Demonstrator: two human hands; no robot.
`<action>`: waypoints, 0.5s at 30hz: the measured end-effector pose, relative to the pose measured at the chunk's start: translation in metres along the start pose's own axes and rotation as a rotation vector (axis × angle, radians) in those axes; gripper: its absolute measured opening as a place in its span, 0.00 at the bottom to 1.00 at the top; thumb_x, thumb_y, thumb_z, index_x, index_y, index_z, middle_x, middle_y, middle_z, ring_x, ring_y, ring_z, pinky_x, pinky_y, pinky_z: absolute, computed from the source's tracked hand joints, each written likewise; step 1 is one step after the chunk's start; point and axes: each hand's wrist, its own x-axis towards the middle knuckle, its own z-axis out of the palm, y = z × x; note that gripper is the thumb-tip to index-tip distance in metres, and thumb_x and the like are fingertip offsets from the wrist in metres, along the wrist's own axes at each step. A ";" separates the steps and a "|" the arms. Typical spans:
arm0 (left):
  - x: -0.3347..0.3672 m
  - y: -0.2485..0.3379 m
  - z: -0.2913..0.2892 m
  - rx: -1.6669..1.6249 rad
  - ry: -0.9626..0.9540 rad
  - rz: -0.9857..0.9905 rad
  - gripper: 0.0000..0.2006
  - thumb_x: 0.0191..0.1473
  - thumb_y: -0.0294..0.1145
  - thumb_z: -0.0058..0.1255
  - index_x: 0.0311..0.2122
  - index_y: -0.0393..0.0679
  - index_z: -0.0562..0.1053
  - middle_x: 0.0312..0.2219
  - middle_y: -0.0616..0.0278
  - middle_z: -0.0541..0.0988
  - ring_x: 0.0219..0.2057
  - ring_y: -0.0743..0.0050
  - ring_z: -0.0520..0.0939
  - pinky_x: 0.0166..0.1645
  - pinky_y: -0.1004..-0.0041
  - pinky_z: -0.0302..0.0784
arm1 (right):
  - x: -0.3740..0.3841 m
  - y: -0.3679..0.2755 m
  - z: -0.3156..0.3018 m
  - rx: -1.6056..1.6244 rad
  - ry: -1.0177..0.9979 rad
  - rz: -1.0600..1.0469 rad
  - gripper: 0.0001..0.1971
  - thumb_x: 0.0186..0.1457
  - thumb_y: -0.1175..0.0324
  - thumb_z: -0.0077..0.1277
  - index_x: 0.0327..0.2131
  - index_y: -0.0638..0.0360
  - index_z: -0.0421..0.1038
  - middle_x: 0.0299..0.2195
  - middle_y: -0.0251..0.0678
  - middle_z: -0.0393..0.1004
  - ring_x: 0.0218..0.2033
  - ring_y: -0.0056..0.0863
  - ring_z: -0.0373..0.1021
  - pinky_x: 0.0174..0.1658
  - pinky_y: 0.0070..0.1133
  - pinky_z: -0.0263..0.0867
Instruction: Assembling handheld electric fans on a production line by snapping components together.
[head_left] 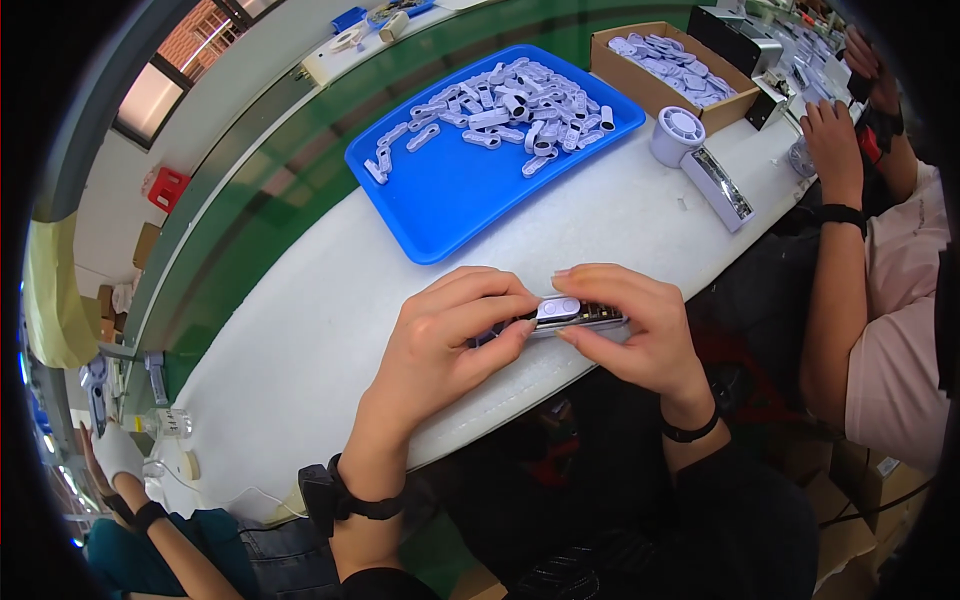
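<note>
Both my hands meet over the near edge of the white table, around a lavender handheld fan (606,314) whose handle is uncovered and shows dark electronics inside. A small oval lavender button cover (558,308) with round buttons sits on the handle, between my fingertips. My left hand (450,325) wraps the left end with thumb and fingers and hides most of that part. Thumb and fingers of my right hand (640,325) pinch the handle from both sides, touching beside the button cover.
Beyond my hands lies a blue tray (432,222) with many lavender covers (490,118). Right of it are a cardboard box (622,68) of lavender parts and another open-handled fan (718,188). Co-workers' hands show at right (832,135) and, gloved, at left (118,452), near a clear bottle (172,422).
</note>
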 end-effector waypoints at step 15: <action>0.006 0.007 -0.002 0.041 -0.066 -0.050 0.13 0.45 0.19 0.67 0.39 0.37 0.85 0.38 0.58 0.84 0.39 0.60 0.85 0.42 0.69 0.81 | 0.001 -0.012 0.001 -0.210 -0.009 -0.048 0.17 0.50 0.77 0.70 0.44 0.70 0.81 0.45 0.46 0.83 0.43 0.43 0.81 0.46 0.30 0.79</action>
